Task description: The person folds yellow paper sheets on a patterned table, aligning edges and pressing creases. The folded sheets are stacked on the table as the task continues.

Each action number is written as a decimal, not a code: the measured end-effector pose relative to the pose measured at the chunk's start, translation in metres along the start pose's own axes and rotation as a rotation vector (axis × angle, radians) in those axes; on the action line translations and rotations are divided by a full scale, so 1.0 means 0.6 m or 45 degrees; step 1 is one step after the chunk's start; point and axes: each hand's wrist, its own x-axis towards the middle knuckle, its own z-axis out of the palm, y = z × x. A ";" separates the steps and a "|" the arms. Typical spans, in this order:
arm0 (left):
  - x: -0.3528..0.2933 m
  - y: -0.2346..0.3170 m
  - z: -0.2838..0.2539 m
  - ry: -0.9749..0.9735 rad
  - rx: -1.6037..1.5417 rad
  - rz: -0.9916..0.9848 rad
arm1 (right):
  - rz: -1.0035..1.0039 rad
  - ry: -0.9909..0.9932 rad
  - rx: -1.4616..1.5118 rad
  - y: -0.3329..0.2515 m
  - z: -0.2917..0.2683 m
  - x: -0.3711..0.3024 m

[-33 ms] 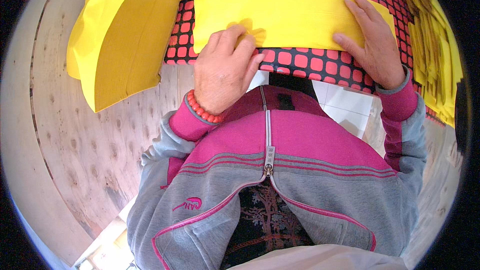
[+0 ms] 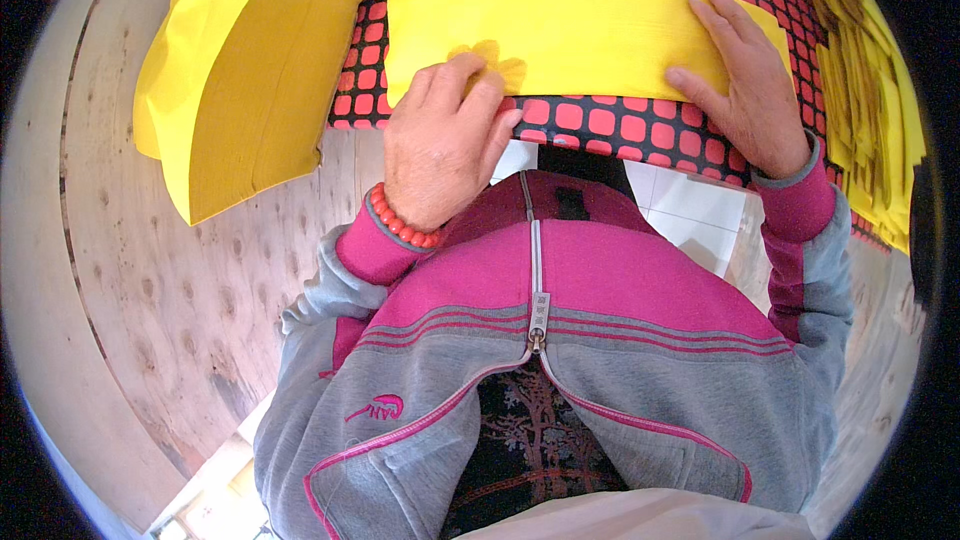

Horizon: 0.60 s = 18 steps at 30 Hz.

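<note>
A flat yellow strip of thin, cloth-like material (image 2: pixel 590 25) lies across the surface in front of me. Curled at its near edge, left of the middle, are the fingers of my left hand (image 2: pixel 435 145); the thumb is below that edge and the fingertips are partly hidden. A red bead bracelet (image 2: pixel 400 224) circles this wrist. My right hand (image 2: pixel 750 90) rests flat on the strip's right end, fingers stretched out and the thumb spread toward the middle. Under the strip is a red-and-black checked cover (image 2: pixel 600 122).
A large yellow stack of sheets (image 2: pixel 270 70) hangs over the edge at the left. Many thin yellow pieces (image 2: pixel 868 110) are piled along the right side. Bare plywood boards (image 2: pixel 140 260) extend to the left, and pale floor tiles (image 2: pixel 697 205) show below the front edge.
My left hand has shifted slightly left along the strip's near edge. My right hand and the strip stay in place.
</note>
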 end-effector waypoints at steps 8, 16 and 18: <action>0.041 0.012 -0.013 -0.020 -0.063 0.050 | 0.006 -0.025 0.038 0.001 0.002 0.002; 0.154 0.031 0.095 -0.254 -0.226 0.226 | 0.036 0.016 0.049 -0.006 0.000 -0.011; 0.150 0.026 0.108 -0.212 -0.192 0.255 | 0.057 0.117 0.176 -0.009 -0.001 -0.024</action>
